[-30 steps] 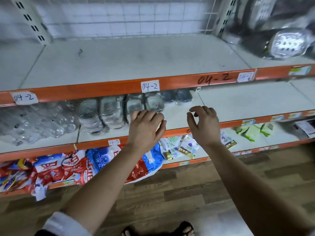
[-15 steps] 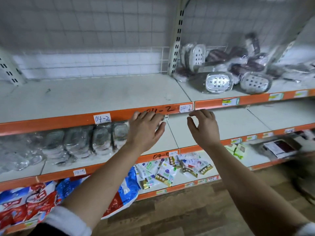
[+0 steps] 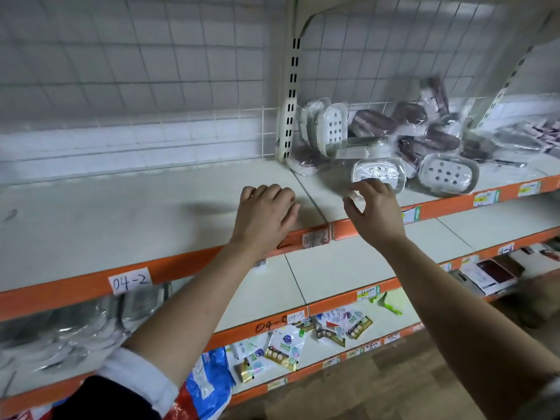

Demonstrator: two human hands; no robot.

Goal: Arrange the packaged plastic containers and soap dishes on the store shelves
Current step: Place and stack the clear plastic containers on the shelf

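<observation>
The store shelves are white boards with orange front edges, hung on a slotted white upright [image 3: 291, 101], with a wire grid [image 3: 151, 71] and a white tiled wall behind; the floor [image 3: 363, 392] below is wood-patterned. The left bay of the upper shelf [image 3: 121, 213] carries a handwritten tag reading "04-2" [image 3: 129, 280] on its front edge; a second tag near the bay joint is too blurred to read, as are the printed price tags further right. The soap dishes [image 3: 424, 137], white and dark ones in clear wrap, lie heaped at the back left corner of the right bay. A clear-wrapped white soap dish [image 3: 378, 172] lies nearest the front edge. The right hand [image 3: 375, 207] reaches to it with fingers loosely spread and thumb apart, fingertips at the wrap's near side; contact cannot be told. The left hand [image 3: 263, 216] hovers over the front edge of the left bay, fingers loosely curled, holding nothing. The packaged plastic containers [image 3: 75, 328] sit blurred at the left end of the middle shelf [image 3: 333, 268], whose edge reads "04-5" [image 3: 271, 325]. Small sachets [image 3: 285, 347] lie scattered on the lower shelf [image 3: 303, 372].
</observation>
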